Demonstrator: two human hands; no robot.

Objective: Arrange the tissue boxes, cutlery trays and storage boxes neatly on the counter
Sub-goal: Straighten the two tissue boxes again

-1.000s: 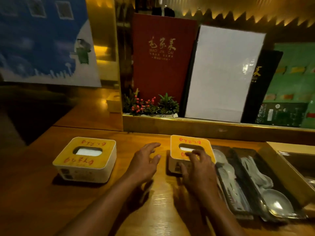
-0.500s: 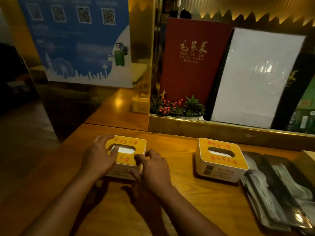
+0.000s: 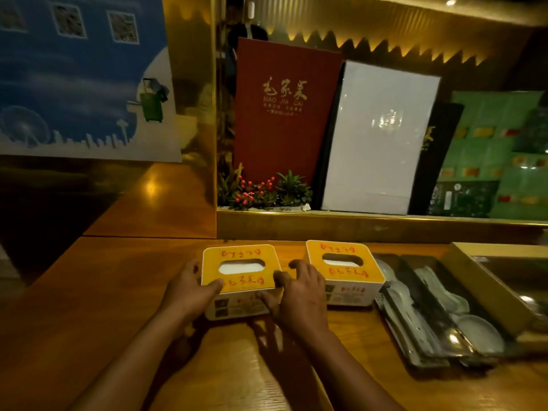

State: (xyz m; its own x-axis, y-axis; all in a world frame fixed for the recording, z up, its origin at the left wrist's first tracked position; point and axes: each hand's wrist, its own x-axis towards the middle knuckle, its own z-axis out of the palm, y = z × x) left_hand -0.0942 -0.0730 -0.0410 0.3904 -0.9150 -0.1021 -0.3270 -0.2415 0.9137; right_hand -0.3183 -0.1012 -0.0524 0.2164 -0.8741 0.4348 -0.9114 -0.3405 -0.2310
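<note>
Seen from above and behind two bare forearms reaching forward over a polished wooden counter point(image 3: 89, 307) in dim, warm light.

Left hand point(image 3: 189, 292) pressed against the left side of a white plastic tissue box with an orange lid and red lettering point(image 3: 240, 280), thumb lying across the lid's near left corner. Right hand point(image 3: 299, 295) against the same box's right side, fingers spread and curled, one fingertip on the lid's right edge, thumb low on the front face. Box gripped between both hands, resting on the counter just left of centre, white tissue visible in its oval slot.

Just beside it to the right, a narrow gap between them, a second matching white tissue box with an orange lid point(image 3: 344, 268), also near the counter's back edge.

Right of that second box, touching or nearly touching it, two dark oblong cutlery trays point(image 3: 400, 327) side by side, angled slightly, holding white ceramic spoons point(image 3: 477, 333). Further right, a shallow light wooden storage box point(image 3: 486, 283), partly cut off by the frame edge.

Behind the counter, on a raised gold-trimmed ledge: a tall red menu cover with gold lettering point(image 3: 284, 114), a white glossy board point(image 3: 376, 137) leaning beside it, and a small arrangement of green leaves with red berries point(image 3: 261, 191) at the foot. Blue-and-white poster point(image 3: 77, 75) on the left wall.
</note>
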